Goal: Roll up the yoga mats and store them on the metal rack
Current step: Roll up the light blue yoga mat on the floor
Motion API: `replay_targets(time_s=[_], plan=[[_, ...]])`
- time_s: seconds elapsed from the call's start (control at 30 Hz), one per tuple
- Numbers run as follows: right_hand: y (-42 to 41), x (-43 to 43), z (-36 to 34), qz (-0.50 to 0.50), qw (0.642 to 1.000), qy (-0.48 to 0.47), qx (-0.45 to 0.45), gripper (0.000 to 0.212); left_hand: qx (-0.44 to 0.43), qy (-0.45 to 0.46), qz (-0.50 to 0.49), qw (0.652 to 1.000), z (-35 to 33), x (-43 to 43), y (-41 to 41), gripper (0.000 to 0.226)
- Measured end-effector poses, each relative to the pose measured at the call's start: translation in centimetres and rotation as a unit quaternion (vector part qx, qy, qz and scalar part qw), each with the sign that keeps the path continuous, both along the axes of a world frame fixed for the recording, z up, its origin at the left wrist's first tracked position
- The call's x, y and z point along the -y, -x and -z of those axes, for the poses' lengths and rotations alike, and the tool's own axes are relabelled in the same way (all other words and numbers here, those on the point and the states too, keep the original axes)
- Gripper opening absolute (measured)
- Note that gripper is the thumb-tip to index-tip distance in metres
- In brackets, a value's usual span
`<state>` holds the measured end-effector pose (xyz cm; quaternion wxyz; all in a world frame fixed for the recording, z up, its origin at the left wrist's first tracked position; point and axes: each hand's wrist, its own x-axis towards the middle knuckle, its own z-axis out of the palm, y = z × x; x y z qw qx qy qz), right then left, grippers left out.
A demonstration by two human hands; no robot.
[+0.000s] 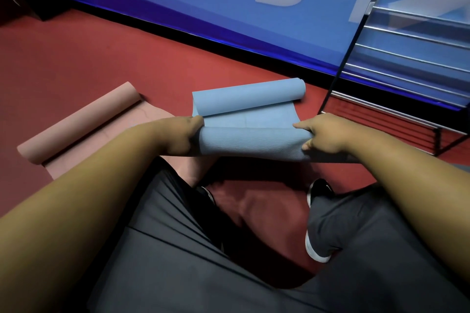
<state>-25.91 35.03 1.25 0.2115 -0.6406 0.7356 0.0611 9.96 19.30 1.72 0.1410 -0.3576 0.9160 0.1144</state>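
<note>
A blue yoga mat (250, 143) lies on the red floor in front of me, rolled thick at its near end and curled at its far end. My left hand (181, 136) grips the near roll's left end. My right hand (321, 134) grips its right end, fingers on top. To the left lies a pink yoga mat (76, 126), partly unrolled, with its far end curled into a roll. The metal rack (396, 107) stands at the right, its horizontal bars bare, against the wall.
A blue wall banner (229, 7) with white lettering runs along the back. My knees in dark trousers and my dark shoes (318, 195) with white soles fill the foreground. Red floor (76, 58) spreads to the left and behind the mats.
</note>
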Motion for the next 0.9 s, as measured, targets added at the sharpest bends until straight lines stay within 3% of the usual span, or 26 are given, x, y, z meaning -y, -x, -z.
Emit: replay_targets(time_s=[0.07, 0.23, 0.4, 0.63, 0.77, 0.9], plan=[[0.4, 0.0, 0.2, -0.005, 1.0, -0.022, 0.022, 0.057, 0.004, -0.01, -0.002, 1.0, 0.1, -0.2, 0.2, 0.043], [0.6, -0.5, -0.4, -0.008, 0.997, -0.073, 0.026, 0.039, 0.062, 0.051, 0.01, 0.997, -0.2, -0.4, 1.0, 0.068], [-0.1, -0.3, 0.1, -0.013, 0.997, -0.08, 0.004, 0.094, 0.063, 0.071, -0.014, 0.995, -0.1, -0.3, 1.4, 0.068], [0.2, 0.0, 0.7, -0.038, 0.997, -0.066, -0.019, 0.059, 0.027, 0.04, -0.037, 0.998, -0.5, -0.7, 1.8, 0.059], [0.2, 0.1, 1.0, -0.028, 0.998, -0.054, 0.002, 0.056, 0.005, 0.03, -0.034, 0.999, -0.4, -0.4, 1.2, 0.05], [0.2, 0.4, 1.2, -0.036, 0.999, 0.023, -0.013, 0.062, 0.009, 0.11, 0.008, 0.994, -0.3, -0.3, 1.2, 0.05]])
